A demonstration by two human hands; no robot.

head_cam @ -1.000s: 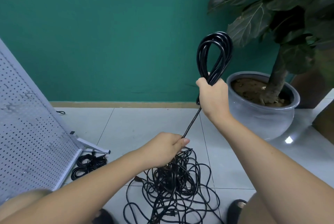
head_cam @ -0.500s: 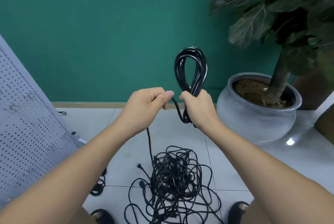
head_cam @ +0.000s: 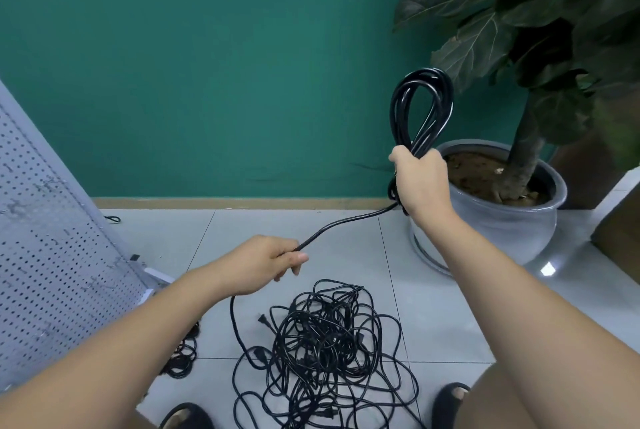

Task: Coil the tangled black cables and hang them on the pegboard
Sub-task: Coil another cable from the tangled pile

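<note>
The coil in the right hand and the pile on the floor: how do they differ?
The coil is held up in the air by the right hand; the pile lies on the floor. The coil has neat, even loops gathered together; the pile is a loose tangle with plugs sticking out. The coil looks narrow and upright; the pile spreads wide and flat. Both are black cable.

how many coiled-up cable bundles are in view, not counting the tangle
2. The raised coil is gripped in the right hand; the floor coil lies beside the pegboard foot, partly behind the left forearm, so more may be hidden there.
</note>
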